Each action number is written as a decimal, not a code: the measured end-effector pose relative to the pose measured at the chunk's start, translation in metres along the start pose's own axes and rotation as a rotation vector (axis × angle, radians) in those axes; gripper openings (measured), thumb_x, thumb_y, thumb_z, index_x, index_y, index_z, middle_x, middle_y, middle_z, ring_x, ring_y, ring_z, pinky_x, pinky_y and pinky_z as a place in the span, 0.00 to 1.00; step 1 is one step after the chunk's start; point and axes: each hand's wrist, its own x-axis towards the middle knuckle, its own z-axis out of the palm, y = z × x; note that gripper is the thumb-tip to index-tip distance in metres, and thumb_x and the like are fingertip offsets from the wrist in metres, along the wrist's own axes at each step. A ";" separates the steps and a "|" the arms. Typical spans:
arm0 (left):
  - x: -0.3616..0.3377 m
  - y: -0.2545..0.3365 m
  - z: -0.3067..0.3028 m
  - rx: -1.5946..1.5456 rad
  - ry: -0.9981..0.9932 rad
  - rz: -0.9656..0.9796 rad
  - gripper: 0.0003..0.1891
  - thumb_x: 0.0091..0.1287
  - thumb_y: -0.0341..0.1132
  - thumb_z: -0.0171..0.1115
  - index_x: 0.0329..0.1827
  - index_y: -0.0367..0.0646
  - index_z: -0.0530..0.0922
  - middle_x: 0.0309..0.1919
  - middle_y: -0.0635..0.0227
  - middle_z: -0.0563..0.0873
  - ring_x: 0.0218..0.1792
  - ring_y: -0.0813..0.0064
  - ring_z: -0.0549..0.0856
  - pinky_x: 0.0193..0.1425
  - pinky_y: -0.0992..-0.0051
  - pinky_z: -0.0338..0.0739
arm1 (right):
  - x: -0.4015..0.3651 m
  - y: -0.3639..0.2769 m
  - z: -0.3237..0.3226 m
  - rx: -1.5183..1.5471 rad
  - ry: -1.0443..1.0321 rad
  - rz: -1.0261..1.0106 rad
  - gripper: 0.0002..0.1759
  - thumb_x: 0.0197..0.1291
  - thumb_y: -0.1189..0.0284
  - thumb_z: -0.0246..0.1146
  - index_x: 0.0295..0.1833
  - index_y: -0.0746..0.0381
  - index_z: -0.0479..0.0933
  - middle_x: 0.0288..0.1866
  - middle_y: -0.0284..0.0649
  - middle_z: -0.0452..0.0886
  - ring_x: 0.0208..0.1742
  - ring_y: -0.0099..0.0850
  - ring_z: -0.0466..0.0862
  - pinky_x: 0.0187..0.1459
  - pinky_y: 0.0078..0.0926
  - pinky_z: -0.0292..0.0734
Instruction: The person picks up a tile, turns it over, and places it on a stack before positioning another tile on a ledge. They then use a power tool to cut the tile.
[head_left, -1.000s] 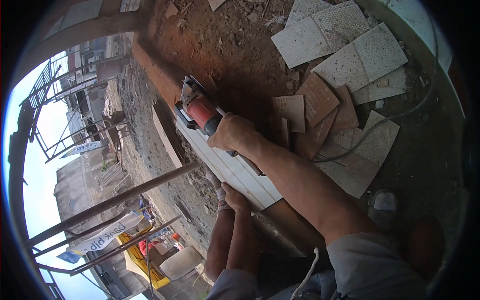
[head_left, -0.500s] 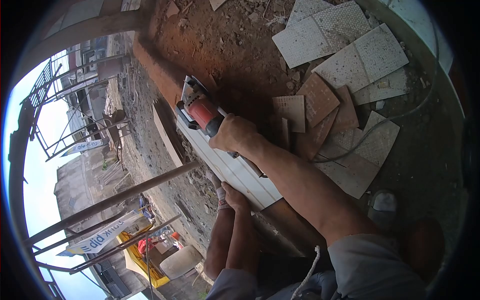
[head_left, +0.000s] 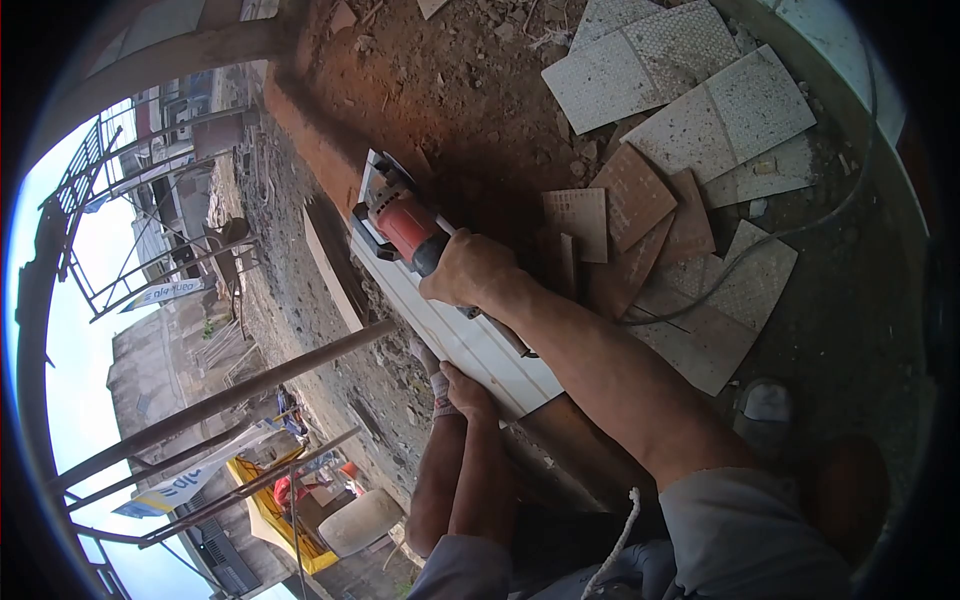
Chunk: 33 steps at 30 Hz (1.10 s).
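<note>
My right hand [head_left: 470, 270] is wrapped round the black handle of a red handheld power cutter [head_left: 403, 222]. The cutter rests on the far end of a long white tile [head_left: 470, 350] with pale stripes. Its blade is hard to make out. My left hand [head_left: 467, 390] grips the near left edge of that tile, fingers partly hidden. Right beside it, a foot in a patterned sock [head_left: 441, 393] touches the tile's edge.
Patterned tiles [head_left: 690, 130] and brown tile pieces [head_left: 638, 195] lie on the dirt to the right. A grey cord [head_left: 740, 262] runs across them. Metal bars [head_left: 230, 400] stand at left, and another shod foot [head_left: 767, 405] is at lower right.
Almost nothing differs; the view has shifted very slightly. Both hands keep their holds, and the cutter stays at the tile's far end. The banner at left has changed its fold.
</note>
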 end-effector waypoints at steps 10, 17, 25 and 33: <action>0.006 -0.007 -0.001 -0.016 -0.004 -0.004 0.39 0.74 0.62 0.41 0.58 0.27 0.76 0.52 0.51 0.83 0.52 0.60 0.82 0.56 0.69 0.75 | -0.005 0.004 0.002 -0.008 0.020 -0.001 0.40 0.43 0.58 0.64 0.59 0.75 0.68 0.53 0.59 0.80 0.56 0.47 0.83 0.58 0.34 0.77; 0.007 -0.008 0.000 -0.064 -0.005 -0.004 0.40 0.73 0.62 0.40 0.56 0.25 0.76 0.50 0.50 0.84 0.51 0.59 0.83 0.55 0.68 0.75 | -0.011 0.006 0.001 -0.018 0.023 0.009 0.40 0.43 0.59 0.64 0.59 0.75 0.68 0.52 0.59 0.81 0.55 0.46 0.83 0.58 0.34 0.77; 0.009 -0.010 -0.002 -0.001 0.000 0.021 0.40 0.73 0.63 0.39 0.55 0.25 0.77 0.49 0.48 0.84 0.51 0.58 0.83 0.55 0.67 0.75 | -0.016 0.007 0.002 -0.054 0.053 0.011 0.34 0.47 0.62 0.63 0.57 0.75 0.71 0.51 0.57 0.82 0.53 0.42 0.85 0.55 0.32 0.79; 0.008 -0.006 -0.004 0.055 -0.045 -0.023 0.38 0.75 0.60 0.35 0.64 0.30 0.71 0.55 0.49 0.81 0.55 0.58 0.82 0.57 0.67 0.77 | -0.015 0.012 0.003 -0.016 0.027 -0.002 0.40 0.42 0.58 0.64 0.57 0.76 0.68 0.52 0.61 0.81 0.55 0.48 0.83 0.58 0.35 0.77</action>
